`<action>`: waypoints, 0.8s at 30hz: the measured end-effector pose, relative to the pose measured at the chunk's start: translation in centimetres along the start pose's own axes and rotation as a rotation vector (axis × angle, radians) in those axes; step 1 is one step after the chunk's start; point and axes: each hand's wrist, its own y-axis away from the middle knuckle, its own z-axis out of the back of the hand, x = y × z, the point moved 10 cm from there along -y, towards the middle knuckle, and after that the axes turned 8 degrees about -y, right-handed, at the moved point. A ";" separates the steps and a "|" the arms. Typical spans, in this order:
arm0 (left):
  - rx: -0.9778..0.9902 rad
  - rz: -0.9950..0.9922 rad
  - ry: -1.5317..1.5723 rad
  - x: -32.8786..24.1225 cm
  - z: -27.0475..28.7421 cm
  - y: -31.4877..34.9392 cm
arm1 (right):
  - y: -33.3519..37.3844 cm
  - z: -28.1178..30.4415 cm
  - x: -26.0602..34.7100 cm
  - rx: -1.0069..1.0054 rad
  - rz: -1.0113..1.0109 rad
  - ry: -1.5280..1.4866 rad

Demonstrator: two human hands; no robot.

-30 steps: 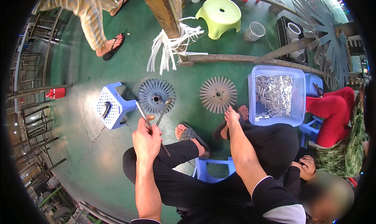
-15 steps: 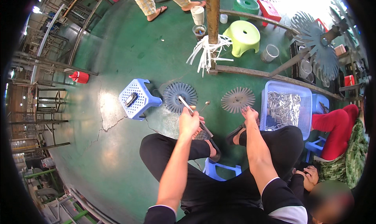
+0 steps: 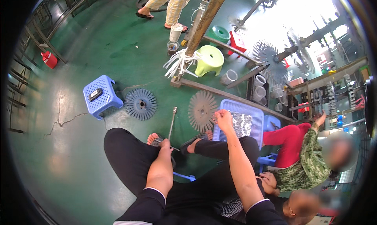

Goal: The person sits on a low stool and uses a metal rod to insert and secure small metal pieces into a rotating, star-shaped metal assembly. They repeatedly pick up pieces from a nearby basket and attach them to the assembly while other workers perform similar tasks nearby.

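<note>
The left hand (image 3: pixel 165 145) is closed around a long metal rod tool (image 3: pixel 172 123), whose head points to 12 o'clock, between the two slotted discs. Half a second ago that hand was raised toward the dark disc (image 3: pixel 133 107); now it is lower, with that disc at its 11 o'clock. The right hand (image 3: pixel 223 120) has moved from the brownish disc (image 3: pixel 196 111) to the blue basket (image 3: pixel 258 111), at its 3 o'clock; its fingers are curled, contents unclear.

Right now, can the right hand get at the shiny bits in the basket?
Probably yes: the right hand appears right by the basket, which is open on top, and no lid covers the bits.
</note>
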 end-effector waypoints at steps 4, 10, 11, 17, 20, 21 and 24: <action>-0.295 -0.017 -0.290 -2.6 2.4 0.4 | 3.1 1.7 6.0 0.058 0.156 0.267; -0.007 -0.452 -0.409 -7.8 -4.1 4.2 | 5.4 -1.5 8.9 0.050 0.325 0.536; 0.176 -0.519 -0.243 -8.5 -6.6 6.3 | 5.6 -2.7 8.7 0.056 0.328 0.538; 0.645 -0.516 0.295 -13.0 -12.4 29.3 | 8.2 -5.8 6.8 0.061 0.334 0.647; 0.650 -0.540 0.448 -14.2 -11.6 29.4 | 10.9 -7.8 7.2 0.065 0.495 0.743; 0.670 -0.535 0.487 -14.5 -11.3 29.7 | 11.5 -8.1 7.2 0.053 0.554 0.744; 0.580 -0.560 0.427 -14.9 -10.4 26.8 | 12.5 -8.3 8.6 0.027 0.639 0.723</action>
